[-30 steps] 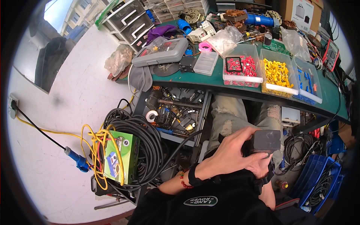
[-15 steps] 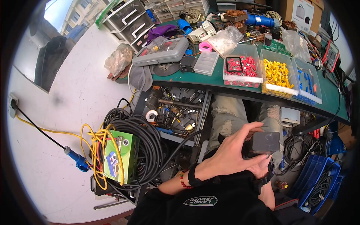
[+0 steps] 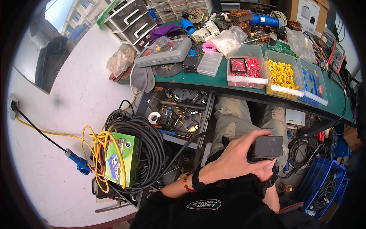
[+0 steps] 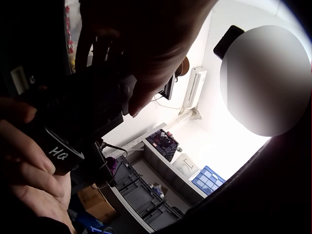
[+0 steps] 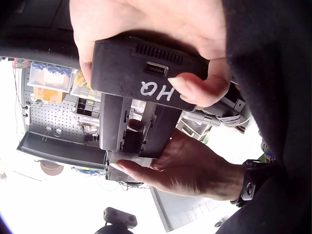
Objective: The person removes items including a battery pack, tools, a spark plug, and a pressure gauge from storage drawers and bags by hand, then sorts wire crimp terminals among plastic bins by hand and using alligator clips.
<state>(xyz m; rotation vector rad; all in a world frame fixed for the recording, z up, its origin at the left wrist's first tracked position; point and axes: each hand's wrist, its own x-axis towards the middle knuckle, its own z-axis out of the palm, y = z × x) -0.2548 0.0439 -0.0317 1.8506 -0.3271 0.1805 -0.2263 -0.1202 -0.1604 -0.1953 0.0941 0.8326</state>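
A black plastic casing (image 3: 268,147) is between both hands in front of the torso. In the right wrist view its end cap is marked "HQ" in white, beside slots and a small rectangular port, and two long sides run away from it with a gap between. My right hand (image 5: 156,19) grips this marked end, thumb bent onto its face. My left hand (image 3: 236,154) holds the opposite end, thumb on one side and fingers on the other. In the left wrist view the left hand (image 4: 146,48) is mostly in shadow. Much of the right hand is hidden behind the casing in the head view.
An open drawer (image 3: 143,110) of tools and parts is to the left. Along the green bench edge (image 3: 183,78) stand clear bins of red (image 3: 248,81), yellow (image 3: 284,89) and blue (image 3: 312,101) pieces. Coiled black cable (image 3: 152,160) lies beside a green box (image 3: 131,164).
The left hand's fingers lifted away from the casing, then came back round it. The casing has shifted slightly down and to the left in the head view.
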